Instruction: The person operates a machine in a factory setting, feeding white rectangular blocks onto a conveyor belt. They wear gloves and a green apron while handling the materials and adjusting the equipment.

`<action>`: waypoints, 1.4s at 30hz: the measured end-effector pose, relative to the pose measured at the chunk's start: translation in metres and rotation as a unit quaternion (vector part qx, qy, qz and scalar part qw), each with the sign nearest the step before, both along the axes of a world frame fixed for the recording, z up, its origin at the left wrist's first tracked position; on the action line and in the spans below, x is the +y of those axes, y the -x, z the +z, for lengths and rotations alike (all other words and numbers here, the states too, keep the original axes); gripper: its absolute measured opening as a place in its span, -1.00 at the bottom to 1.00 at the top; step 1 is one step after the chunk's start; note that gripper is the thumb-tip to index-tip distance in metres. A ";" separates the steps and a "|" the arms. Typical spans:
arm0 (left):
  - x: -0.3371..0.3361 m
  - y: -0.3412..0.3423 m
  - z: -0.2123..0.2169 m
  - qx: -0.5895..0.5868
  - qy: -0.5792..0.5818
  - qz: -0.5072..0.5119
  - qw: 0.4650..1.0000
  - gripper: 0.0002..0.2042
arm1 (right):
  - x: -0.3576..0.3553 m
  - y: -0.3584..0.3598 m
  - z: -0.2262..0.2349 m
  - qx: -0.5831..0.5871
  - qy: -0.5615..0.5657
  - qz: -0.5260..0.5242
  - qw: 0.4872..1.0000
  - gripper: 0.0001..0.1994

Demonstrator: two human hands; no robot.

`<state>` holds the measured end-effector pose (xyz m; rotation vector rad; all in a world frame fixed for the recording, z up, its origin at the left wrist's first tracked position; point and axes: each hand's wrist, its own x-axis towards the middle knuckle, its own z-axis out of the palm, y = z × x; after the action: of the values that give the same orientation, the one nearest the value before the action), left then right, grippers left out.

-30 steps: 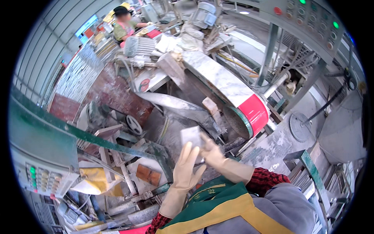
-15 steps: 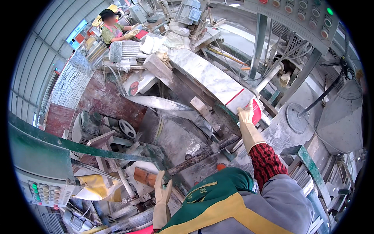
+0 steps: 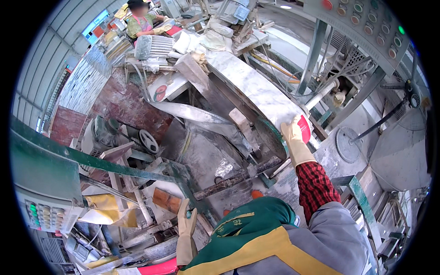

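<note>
My right hand (image 3: 293,141), in a cream glove, lies at the near end of a long white, grey-veined marble slab (image 3: 250,82). Its fingers are stretched out over the slab's end, beside the rounded red belt end (image 3: 304,129). The slab rests on a narrow conveyor running away to the upper left. Low in the view, my left hand (image 3: 186,224), also gloved, is raised with fingers and thumb apart next to a brown wooden block (image 3: 166,200). A small teal patch shows between its fingers; I cannot tell what it is.
Green-framed machinery with a control box (image 3: 48,201) stands at left. A second button panel (image 3: 362,25) hangs at upper right, near a standing fan (image 3: 410,94). A co-worker (image 3: 141,23) works at the far end. A white strip of sheeting (image 3: 190,112) hangs beside the conveyor.
The red line across the slab near its end is no longer visible; the marble now looks continuous up to my right hand. My left hand has shifted slightly left. The view has turned slightly.
</note>
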<state>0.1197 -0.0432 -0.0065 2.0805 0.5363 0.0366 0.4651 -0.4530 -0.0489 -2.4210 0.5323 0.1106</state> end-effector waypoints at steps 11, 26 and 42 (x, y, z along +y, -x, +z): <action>0.089 0.096 -0.032 -0.119 0.009 0.225 0.967 -0.64 | 0.178 0.136 -0.022 0.135 -0.226 0.403 0.877 -0.52; 0.215 0.326 0.022 0.217 -0.456 0.538 0.675 -0.27 | 0.113 0.145 -0.127 -0.041 0.427 0.834 0.348 -0.75; 0.266 0.362 -0.017 0.384 -0.424 0.540 0.617 -0.41 | 0.191 0.218 -0.115 0.061 0.017 0.600 0.798 -0.56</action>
<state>-0.2419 0.2229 -0.0239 2.1559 2.7060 0.1141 0.2475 -0.2625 -0.1641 -2.3993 -1.0353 0.7828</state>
